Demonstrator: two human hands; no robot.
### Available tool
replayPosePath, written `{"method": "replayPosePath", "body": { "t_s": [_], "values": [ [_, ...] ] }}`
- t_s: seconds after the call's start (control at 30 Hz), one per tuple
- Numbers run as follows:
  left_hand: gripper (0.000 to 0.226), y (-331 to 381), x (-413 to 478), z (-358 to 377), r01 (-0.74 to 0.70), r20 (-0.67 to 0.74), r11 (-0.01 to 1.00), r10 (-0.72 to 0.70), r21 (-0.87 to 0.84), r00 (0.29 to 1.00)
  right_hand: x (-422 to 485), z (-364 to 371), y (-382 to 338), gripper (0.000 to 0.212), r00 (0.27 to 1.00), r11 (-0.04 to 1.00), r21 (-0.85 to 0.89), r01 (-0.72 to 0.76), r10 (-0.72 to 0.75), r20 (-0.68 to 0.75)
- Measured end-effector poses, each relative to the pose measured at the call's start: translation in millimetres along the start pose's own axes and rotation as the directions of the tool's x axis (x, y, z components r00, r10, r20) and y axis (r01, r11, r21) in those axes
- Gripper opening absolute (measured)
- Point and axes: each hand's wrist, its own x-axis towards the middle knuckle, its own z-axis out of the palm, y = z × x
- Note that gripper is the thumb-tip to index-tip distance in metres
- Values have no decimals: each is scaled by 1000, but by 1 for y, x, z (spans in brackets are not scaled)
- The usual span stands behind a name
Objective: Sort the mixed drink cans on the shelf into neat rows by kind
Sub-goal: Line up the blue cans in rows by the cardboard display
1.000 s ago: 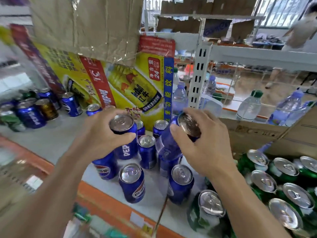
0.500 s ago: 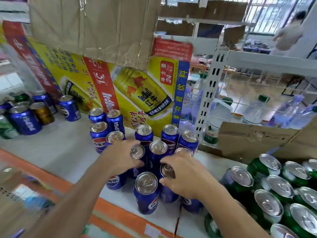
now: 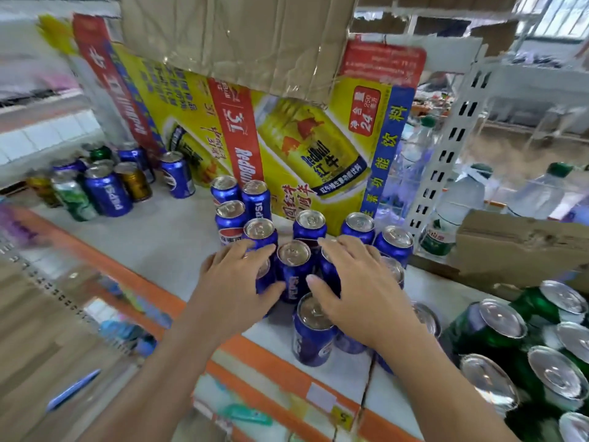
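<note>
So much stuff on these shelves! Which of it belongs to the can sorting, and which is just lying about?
Belongs to the job: blue Pepsi cans, with the left hand and right hand on them; green cans at right; mixed cans at far left; the shelf.
Just lying about: Red Bull carton; water bottles; brown cardboard box.

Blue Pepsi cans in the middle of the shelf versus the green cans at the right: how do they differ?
The blue Pepsi cans are blue with Pepsi lettering; the green cans are dark green. The left hand and right hand touch the blue Pepsi cans; neither touches the green cans. Both kinds stand upright with silver tops.
</note>
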Motion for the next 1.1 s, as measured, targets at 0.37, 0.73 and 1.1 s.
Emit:
{"method": "replayPosePath", "body": {
  "t_s": [0.37, 0.73, 1.1],
  "values": [
    [68, -71, -85, -50, 333, -102, 942, -327, 49, 939, 18, 22, -93, 58, 974, 965, 127, 227, -223, -50],
    [83, -174, -89, -94, 486, -178, 874, -476, 12, 861, 91, 76, -208, 64, 935, 938, 48, 342, -345, 81],
    [70, -396, 47, -136, 280, -65, 956, -275, 84, 959, 264, 172, -317, 68, 996, 998, 11, 68, -68, 53]
  ]
}}
